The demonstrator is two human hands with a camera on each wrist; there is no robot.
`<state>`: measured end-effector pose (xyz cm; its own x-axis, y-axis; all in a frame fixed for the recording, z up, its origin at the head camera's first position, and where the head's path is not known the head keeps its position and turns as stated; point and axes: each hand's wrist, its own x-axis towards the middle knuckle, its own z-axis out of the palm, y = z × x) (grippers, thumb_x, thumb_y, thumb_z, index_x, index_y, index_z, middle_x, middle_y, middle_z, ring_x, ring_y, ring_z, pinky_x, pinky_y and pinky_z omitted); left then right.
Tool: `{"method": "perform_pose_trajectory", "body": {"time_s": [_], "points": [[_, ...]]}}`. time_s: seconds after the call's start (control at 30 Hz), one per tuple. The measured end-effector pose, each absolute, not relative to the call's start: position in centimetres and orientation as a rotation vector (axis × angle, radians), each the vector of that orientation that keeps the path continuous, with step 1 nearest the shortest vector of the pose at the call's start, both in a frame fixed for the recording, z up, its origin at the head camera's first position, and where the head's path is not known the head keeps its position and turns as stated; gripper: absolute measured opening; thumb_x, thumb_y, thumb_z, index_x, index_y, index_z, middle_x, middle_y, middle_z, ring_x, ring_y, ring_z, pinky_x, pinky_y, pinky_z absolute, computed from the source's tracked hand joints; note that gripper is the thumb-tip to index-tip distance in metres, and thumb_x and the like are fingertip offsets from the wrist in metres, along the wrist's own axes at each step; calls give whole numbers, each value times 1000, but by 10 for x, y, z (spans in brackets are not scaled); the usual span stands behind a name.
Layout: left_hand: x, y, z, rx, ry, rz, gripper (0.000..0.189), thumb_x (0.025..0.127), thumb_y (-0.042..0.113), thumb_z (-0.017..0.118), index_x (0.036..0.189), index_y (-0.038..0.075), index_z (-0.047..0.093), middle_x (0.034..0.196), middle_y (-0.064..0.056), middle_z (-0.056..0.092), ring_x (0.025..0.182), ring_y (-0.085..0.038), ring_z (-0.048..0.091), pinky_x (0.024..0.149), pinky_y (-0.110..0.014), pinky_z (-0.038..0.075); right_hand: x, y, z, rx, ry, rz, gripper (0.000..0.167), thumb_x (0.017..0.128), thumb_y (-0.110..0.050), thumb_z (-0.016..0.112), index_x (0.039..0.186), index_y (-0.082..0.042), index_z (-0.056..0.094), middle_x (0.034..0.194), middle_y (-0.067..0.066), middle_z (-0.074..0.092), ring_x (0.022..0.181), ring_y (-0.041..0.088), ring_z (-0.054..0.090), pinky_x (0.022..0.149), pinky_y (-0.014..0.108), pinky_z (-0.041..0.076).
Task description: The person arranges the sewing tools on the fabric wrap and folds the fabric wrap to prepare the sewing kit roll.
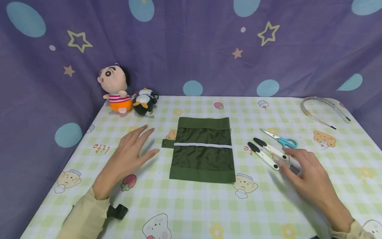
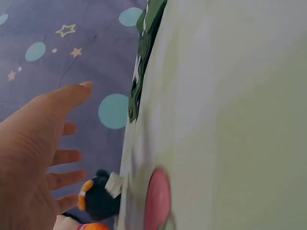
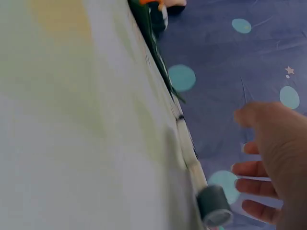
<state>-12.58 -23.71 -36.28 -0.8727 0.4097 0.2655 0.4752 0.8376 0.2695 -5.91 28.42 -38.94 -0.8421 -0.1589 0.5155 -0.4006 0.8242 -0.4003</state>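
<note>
A dark green fabric organizer [image 1: 203,159] lies flat mid-table, a white elastic band across its middle and a snap tab [image 1: 167,143] on its left side. To its left my left hand [image 1: 128,152] hovers with fingers spread, holding nothing. My right hand [image 1: 311,176] is over the table at the right, its fingers loosely bent beside two slim white tools with black ends [image 1: 264,156]. Just past them lie small scissors [image 1: 283,140] with blue handles. Partly hidden under the right hand is a small grey cylinder [image 3: 214,206], clearer in the right wrist view.
At the back left sit a plush doll [image 1: 117,89] in a striped top and a black-and-white penguin plush [image 1: 144,102]. A coiled headband [image 1: 320,99] lies at the back right. A checked, printed cloth [image 1: 191,205] covers the table, and a purple curtain [image 1: 191,49] hangs behind it.
</note>
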Motion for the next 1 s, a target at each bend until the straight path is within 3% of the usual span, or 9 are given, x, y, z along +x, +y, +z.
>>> {"method": "perform_pose_trajectory", "body": {"time_s": [0.13,0.47,1.0], "points": [[-135,-229,-370,-697,-2843,-697,59,102,39,68,149,8,53,150,-18,50,136,-43,46,111,-65,29,-57,277,-396,391,-2559,717,32,85,-13,84,115,-8,72,109,7,69,103,29,58,91,29,37],[-156,-213,-393,-682,-2802,-1064,48,98,33,75,138,9,64,139,-9,59,132,-32,51,111,-56,35,-62,279,-408,479,-2525,605,29,70,-8,88,96,-8,75,99,9,70,90,35,57,73,48,35],[-164,-196,-403,-741,-2764,-1095,27,94,23,80,118,13,74,124,-6,65,117,-30,53,101,-53,42,-63,280,-414,451,-2554,575,20,79,-13,85,94,-8,74,99,11,67,94,37,51,77,58,31]]}}
